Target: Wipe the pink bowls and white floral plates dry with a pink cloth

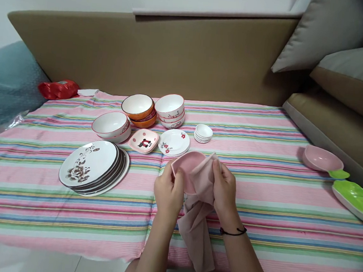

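Gripping a pink dish [190, 164], thumb inside, the left hand [169, 188] faces the right hand [225, 190], which clutches a cloth [203, 188].

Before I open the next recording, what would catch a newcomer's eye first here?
Likely the pink bowl near the middle, held in the left hand, with the right hand gripping a dusty-pink cloth against it. Next, the stack of plates, brown-flowered on top, at left, then the bright green dish at the right edge.

Free lane: striped cloth [262, 155], mid-right.
Plate stack [91, 166], orange bowls [139, 112] block left; pink dish [322, 159], green dish [357, 200] block right; backrest [207, 58] closes rear.
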A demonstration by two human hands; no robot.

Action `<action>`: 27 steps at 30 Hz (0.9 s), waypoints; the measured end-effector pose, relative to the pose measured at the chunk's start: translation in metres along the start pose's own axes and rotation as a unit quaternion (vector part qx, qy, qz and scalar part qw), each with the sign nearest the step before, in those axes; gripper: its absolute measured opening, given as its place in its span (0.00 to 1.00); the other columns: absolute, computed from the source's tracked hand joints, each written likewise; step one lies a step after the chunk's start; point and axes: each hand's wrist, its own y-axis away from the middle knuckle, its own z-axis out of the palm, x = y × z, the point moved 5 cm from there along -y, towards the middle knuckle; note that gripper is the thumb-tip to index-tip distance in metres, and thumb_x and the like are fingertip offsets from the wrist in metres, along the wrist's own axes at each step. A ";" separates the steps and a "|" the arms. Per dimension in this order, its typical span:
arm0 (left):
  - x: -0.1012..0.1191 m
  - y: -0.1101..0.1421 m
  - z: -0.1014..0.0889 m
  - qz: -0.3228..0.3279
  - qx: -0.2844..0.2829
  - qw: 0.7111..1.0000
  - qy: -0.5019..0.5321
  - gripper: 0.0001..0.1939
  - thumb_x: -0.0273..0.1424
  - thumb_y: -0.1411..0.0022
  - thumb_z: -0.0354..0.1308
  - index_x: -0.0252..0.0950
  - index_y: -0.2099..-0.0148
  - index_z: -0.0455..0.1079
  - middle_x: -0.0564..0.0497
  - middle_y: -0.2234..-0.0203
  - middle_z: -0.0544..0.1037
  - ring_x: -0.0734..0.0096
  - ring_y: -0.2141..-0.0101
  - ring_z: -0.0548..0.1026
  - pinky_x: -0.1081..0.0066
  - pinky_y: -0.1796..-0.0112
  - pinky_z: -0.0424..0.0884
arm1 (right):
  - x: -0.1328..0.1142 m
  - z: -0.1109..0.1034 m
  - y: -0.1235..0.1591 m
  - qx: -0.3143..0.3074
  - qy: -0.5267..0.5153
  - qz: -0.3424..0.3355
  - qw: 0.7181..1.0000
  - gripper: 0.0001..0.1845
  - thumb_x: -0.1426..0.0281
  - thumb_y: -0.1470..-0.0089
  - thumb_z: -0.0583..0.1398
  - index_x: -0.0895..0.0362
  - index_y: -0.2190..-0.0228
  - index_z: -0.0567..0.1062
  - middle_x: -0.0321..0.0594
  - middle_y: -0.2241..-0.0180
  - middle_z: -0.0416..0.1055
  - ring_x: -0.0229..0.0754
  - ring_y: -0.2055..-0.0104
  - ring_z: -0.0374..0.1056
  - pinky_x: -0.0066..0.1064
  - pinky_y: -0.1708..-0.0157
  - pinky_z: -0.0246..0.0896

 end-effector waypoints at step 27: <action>-0.005 0.000 -0.009 -0.036 0.034 0.999 0.014 0.09 0.32 0.39 0.48 0.38 0.71 0.65 0.57 0.82 0.64 0.72 0.77 0.60 0.73 0.74 0.54 | -0.005 0.009 -0.001 -0.117 0.006 0.040 0.992 0.19 0.54 0.53 0.62 0.57 0.76 0.69 0.31 0.78 0.60 0.35 0.74 0.54 0.26 0.75 0.49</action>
